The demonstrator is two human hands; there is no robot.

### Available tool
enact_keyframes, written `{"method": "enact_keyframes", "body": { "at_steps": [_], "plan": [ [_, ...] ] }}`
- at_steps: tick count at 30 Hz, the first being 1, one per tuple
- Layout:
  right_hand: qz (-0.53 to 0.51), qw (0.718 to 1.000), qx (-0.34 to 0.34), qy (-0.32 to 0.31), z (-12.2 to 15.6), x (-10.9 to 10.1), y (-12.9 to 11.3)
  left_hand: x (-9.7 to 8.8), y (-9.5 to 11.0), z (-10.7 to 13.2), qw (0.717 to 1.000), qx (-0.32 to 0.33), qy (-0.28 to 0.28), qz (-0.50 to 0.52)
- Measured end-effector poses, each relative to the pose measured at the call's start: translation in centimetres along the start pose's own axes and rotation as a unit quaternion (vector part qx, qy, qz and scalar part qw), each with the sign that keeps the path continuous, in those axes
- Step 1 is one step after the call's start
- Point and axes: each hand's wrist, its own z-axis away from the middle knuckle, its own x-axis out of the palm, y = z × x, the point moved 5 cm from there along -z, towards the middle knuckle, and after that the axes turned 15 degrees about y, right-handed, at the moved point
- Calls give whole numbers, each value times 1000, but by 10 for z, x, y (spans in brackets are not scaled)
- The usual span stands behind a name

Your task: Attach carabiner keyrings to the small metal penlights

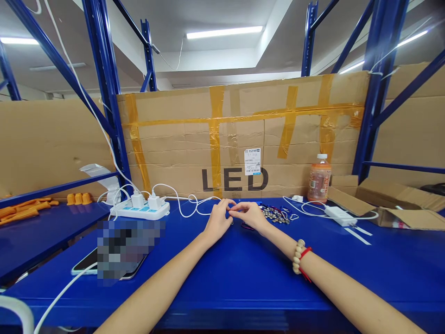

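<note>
My left hand (221, 217) and my right hand (251, 215) meet above the blue table (243, 273), fingertips pinched close together. Whatever is between the fingers is too small and hidden to make out. Just right of my right hand lies a pile of small metal pieces (276, 214), some silver and some coloured, a few looking like carabiner clips. Beneath my right hand a dark, purplish clip-like piece (247, 226) rests on the table. A beaded bracelet and a red cord circle my right wrist.
At left stand a white power strip (139, 211) with plugged chargers and a phone (85, 263), partly blurred. White cables run along the back. At right are a drink bottle (319, 180), a white adapter (340, 215) and an opened cardboard box (410, 215). A cardboard wall (174, 153) closes the back.
</note>
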Motion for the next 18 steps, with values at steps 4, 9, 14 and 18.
{"method": "enact_keyframes", "body": {
  "at_steps": [4, 9, 14, 18],
  "plan": [
    [9, 1000, 19, 7, 2, -1, -5, -2, -1, -2, 1000, 4, 31, 4],
    [160, 982, -102, 13, 5, -4, -15, -14, -1, -6, 994, 1, 104, -11],
    [212, 952, -206, -82, 17, 9, -22, -30, -4, -11, 980, -27, 198, 21],
    [217, 941, -224, -132, 23, 18, -24, -30, 1, -13, 980, -17, 194, 50]
  ]
}}
